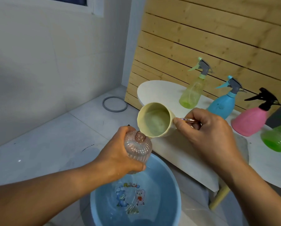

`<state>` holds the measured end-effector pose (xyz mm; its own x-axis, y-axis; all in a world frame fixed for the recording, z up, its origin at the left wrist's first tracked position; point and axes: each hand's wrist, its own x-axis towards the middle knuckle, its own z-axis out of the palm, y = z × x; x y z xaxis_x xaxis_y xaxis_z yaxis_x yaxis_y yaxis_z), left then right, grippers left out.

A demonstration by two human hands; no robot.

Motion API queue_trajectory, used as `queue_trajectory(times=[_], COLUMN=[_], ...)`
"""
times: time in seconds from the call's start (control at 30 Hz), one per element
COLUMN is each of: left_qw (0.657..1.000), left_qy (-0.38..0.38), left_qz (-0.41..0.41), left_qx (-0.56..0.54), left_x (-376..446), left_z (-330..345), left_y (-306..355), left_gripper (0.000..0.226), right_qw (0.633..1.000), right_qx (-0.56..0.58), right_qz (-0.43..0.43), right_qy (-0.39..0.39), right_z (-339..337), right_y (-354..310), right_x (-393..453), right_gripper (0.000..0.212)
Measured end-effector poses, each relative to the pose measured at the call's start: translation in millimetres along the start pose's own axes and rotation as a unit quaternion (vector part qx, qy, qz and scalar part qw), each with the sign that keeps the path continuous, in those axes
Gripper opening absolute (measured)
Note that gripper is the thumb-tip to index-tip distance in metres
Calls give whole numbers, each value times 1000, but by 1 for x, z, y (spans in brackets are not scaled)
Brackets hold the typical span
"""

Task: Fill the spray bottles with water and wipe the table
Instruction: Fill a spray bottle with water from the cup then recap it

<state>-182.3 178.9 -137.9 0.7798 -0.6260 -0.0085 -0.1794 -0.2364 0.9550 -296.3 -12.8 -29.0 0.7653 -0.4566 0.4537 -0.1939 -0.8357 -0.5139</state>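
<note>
The left hand (pixel 118 159) has its grip wrapped around the ribbed, clear pink plastic bottle (pixel 137 148) — neck tilted up and to the right over the blue basin (pixel 172 190) — while the right hand (pixel 206 132) pinches the handle of the cream plastic cup (pixel 154 120), whose tipped rim sits just above and right of the bottle's mouth.

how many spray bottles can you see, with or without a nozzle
5. On the white table: yellow-green bottle, blue bottle, pink bottle, and a green bottle cut off at the right edge. The left hand holds a clear pink bottle, nozzle off. More may lie beyond the frame.
</note>
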Motion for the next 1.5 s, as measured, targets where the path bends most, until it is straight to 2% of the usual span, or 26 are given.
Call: queue_trajectory(times=[1.5], left_qw=[1000], left_qy=[-6], left_qz=[10], left_qx=[5], left_x=[-2], left_z=[-4], left_y=[-1], left_gripper=[103], right_qw=[994], right_qx=[-69], right_qz=[-79], right_qy=[31], right_z=[-1], right_y=[-20], right_x=[-7], right_gripper=[31])
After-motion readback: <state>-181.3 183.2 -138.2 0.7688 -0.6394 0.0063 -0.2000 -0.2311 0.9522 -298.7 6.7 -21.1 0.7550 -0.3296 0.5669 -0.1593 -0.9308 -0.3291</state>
